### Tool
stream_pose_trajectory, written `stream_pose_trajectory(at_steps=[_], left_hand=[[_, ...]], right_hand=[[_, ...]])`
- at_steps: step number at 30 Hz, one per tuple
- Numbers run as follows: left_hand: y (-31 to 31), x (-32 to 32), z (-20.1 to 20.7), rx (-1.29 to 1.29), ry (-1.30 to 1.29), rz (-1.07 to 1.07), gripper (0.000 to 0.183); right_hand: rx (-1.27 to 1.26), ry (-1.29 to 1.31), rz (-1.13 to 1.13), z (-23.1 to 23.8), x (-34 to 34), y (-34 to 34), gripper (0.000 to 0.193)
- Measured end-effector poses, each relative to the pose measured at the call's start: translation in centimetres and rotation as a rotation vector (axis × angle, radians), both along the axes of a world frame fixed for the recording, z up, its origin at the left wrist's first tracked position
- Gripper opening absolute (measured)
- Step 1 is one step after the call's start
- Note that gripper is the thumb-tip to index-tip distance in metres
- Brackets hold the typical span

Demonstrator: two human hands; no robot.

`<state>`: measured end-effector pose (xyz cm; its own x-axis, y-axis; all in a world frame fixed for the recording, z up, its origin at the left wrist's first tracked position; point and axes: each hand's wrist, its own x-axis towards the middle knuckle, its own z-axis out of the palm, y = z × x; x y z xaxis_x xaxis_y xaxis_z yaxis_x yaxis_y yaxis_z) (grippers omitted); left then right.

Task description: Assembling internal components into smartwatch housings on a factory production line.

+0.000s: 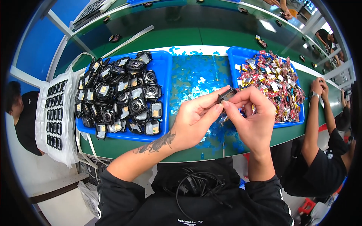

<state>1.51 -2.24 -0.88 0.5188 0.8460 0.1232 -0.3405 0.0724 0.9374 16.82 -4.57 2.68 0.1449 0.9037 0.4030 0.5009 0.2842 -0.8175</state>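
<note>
My left hand [194,118] and my right hand [254,115] meet over the table, in front of the right tray. Between their fingertips they pinch a small black watch case [227,97], tilted and partly covered by the fingers. To the left, a blue tray [164,64] is heaped with similar black watch cases [122,86], several showing a round sensor back. Another blue tray [233,56] on the right holds a pile of small red, yellow and white electronic parts [277,81]. Some detail of the held case is hidden.
Small blue film pieces [196,81] lie scattered over the green table [188,155] between the trays. A conveyor belt [211,30] with a few parts runs behind. At far left stands a white padded tray [43,124] of black parts. A co-worker's hands [319,86] are at right.
</note>
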Motion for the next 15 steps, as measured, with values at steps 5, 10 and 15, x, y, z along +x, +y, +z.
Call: stream_pose_trajectory(at_steps=[5, 10, 15], left_hand=[[0.2, -0.2, -0.2, -0.051, -0.037, -0.033, 0.040], [0.0, 0.8, 1.0, -0.076, -0.301, 0.053, 0.045], [0.2, 0.2, 0.1, 0.363, -0.098, 0.296, 0.046]], right_hand=[[-0.005, -0.068, 0.013, -0.5, 0.5, 0.4, 0.032], [-0.225, 0.636, 0.254, -3.0, 0.3, -1.2, 0.042], [-0.298, 0.690, 0.228, -2.6, -1.1, -0.9, 0.022]])
